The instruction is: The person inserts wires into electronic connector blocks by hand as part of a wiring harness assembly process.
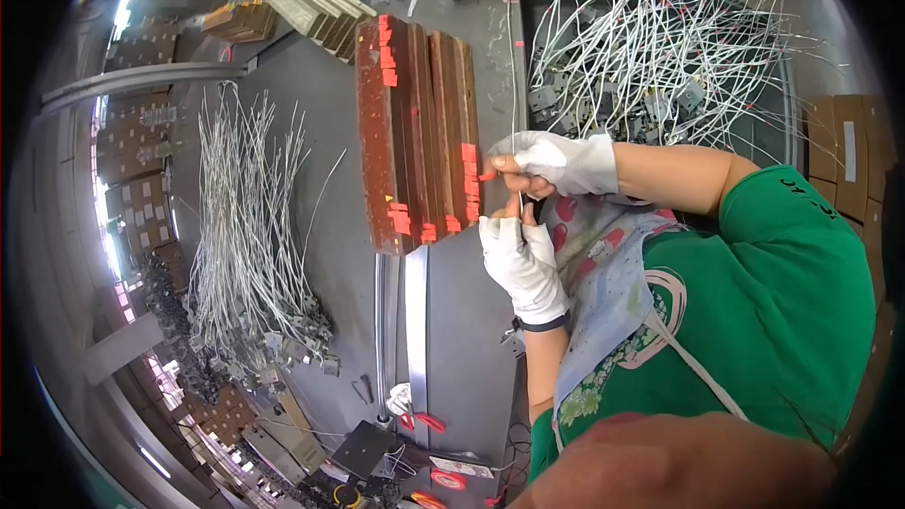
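Observation:
A thin white wire [514, 123] with a small pink mark runs down into my fingers. My right hand [554, 162], in a fingertip-less white glove, pinches it, and a small piece of red tape [487, 175] sticks out beside its thumb and fingertips. Just below, my left hand [520, 259], gloved the same way, has its bare fingertips closed on the lower part of the wire, whose end is hidden. Right beside both hands stands a row of reddish-brown slabs [405, 132]. Short strips of red tape [470, 184] are stuck along their edges.
Upper right, a dark bin [792, 104] holds many white wires [660, 28] with small grey parts. Another wire bundle [250, 236] lies on the grey table at left. Scissors [419, 418] and red tape rolls [448, 479] lie low. Pale slabs [316, 14] stand at the back.

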Motion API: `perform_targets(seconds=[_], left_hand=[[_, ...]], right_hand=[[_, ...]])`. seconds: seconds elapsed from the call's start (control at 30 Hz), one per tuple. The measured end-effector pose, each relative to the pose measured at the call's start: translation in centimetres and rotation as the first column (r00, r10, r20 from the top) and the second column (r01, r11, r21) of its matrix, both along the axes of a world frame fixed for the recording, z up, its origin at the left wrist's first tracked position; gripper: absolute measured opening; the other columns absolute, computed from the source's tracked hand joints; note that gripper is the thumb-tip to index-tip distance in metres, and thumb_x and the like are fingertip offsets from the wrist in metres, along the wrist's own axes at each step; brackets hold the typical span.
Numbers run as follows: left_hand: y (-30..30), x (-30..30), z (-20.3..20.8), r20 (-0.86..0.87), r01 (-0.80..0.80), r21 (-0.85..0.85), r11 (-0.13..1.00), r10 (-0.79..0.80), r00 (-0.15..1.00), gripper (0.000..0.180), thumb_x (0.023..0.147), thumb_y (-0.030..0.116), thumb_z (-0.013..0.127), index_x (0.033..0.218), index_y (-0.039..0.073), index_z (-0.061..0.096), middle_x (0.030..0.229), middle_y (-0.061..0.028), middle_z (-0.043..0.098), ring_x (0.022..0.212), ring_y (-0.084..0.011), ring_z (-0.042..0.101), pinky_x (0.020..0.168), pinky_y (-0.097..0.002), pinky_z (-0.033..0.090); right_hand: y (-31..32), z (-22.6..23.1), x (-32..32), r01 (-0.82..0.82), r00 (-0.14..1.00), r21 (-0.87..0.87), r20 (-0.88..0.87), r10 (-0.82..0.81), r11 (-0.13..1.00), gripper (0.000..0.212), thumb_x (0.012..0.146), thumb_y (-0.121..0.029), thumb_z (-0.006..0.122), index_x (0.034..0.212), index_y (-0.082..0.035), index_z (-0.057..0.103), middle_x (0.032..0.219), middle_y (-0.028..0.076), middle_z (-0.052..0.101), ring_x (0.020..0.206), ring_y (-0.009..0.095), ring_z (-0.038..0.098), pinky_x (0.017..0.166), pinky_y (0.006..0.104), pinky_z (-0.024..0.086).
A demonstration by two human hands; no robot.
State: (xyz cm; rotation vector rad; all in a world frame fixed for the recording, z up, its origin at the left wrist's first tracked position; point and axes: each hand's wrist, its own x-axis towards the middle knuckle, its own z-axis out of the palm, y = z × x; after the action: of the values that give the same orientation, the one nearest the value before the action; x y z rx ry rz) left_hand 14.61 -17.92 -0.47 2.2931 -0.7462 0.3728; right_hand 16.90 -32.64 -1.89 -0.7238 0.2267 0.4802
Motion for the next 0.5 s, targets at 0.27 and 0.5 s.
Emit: perform_targets(seconds=[0.27, 0.5], left_hand=[[-0.4, 0.3, -0.2, -0.045, -0.03, -0.071, 0.997, 0.027, 0.999, 0.021, 0.071, -0.002, 0.065, 0.091, 0.005, 0.064, 0.075, -0.0095, 0.058, 0.067, -0.0269, 0.055, 0.07, -0.0349, 0.045], [-0.6, 0.2, -1.1, -0.085, -0.015, -0.023, 1.0, 0.013, 0.996, 0.022, 0.07, -0.003, 0.065, 0.092, 0.003, 0.066, 0.074, -0.0102, 0.057, 0.067, -0.0247, 0.056, 0.065, -0.032, 0.046]], right_hand=[[-1.2, 0.4, -0.4, -0.015, 0.998, -0.184, 0.063, 0.027, 0.983, 0.035, 0.086, -0.032, 0.057, 0.106, -0.003, 0.052, 0.077, 0.006, 0.059, 0.054, 0.008, 0.051, 0.047, 0.0188, 0.037], [-1.8, -1.8, -3.8, 0.235, 0.968, -0.278, -0.025, -0.252, 0.931, 0.023, 0.086, -0.021, 0.058, 0.098, -0.005, 0.048, 0.088, 0.003, 0.055, 0.078, 0.012, 0.057, 0.069, 0.0219, 0.046]])
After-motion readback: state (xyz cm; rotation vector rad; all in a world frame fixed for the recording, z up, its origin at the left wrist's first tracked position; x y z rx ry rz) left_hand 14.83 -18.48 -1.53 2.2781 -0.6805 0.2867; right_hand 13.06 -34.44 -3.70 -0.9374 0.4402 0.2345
